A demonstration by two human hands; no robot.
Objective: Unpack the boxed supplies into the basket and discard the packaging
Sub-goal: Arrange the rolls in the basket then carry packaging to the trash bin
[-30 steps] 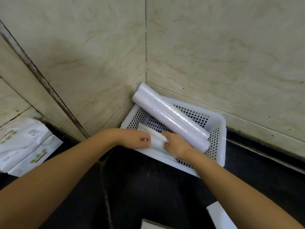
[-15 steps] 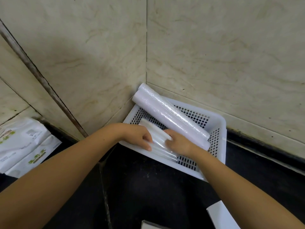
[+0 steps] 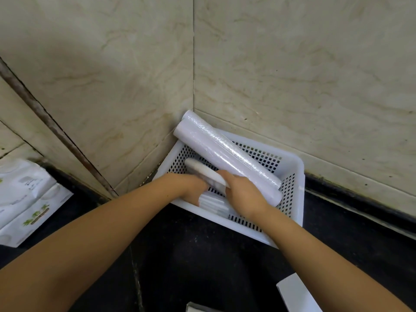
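We've got both hands down in the white perforated basket (image 3: pixel 290 167) tucked into the tiled corner: our left hand (image 3: pixel 191 188) and right hand (image 3: pixel 243 194) both have fingers wrapped on a small, blurred white roll (image 3: pixel 203 171). It sits beside the two long film-wrapped rolls (image 3: pixel 227 152) lying diagonally, above flat white packets (image 3: pixel 213 204) on the basket floor.

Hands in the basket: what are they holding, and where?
Both the left hand and right hand hold a small white roll, blurred, at its near end.
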